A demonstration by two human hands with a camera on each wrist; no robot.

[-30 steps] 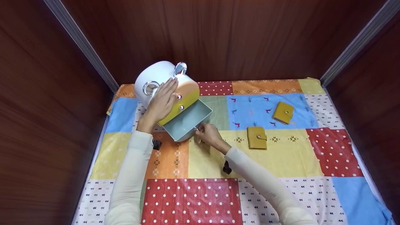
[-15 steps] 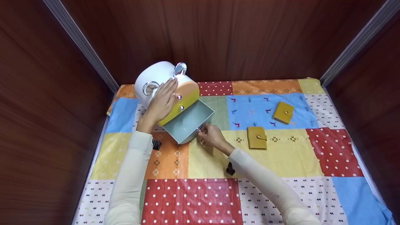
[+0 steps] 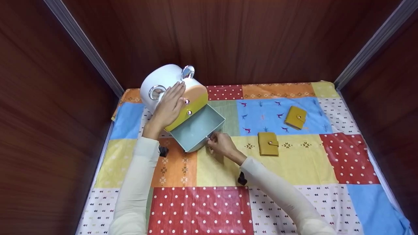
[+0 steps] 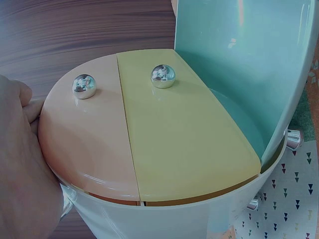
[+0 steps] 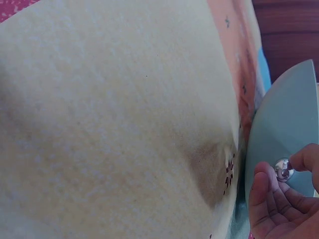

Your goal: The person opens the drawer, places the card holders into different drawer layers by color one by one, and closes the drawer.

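A white rounded drawer box (image 3: 163, 76) with ring-shaped silver ears stands at the back left. Its orange front (image 4: 94, 144) and yellow front (image 4: 184, 139) are closed, each with a silver knob. The pale green bottom drawer (image 3: 196, 129) is pulled out, with nothing seen inside. My left hand (image 3: 168, 107) rests on top of the box, fingers stretched out. In the right wrist view, the thumb and fingers of my right hand (image 5: 284, 204) pinch the drawer's silver knob (image 5: 284, 169).
Two mustard snap wallets lie right of the box, one nearer wallet (image 3: 268, 144) and one farther wallet (image 3: 296, 117). A patchwork cloth (image 3: 202, 209) covers the table. Dark wood-look panels (image 3: 228, 39) stand behind and on both sides.
The green drawer has slid a little farther out toward the lower right, and my right hand has moved with it. My left hand stays in place on the box.
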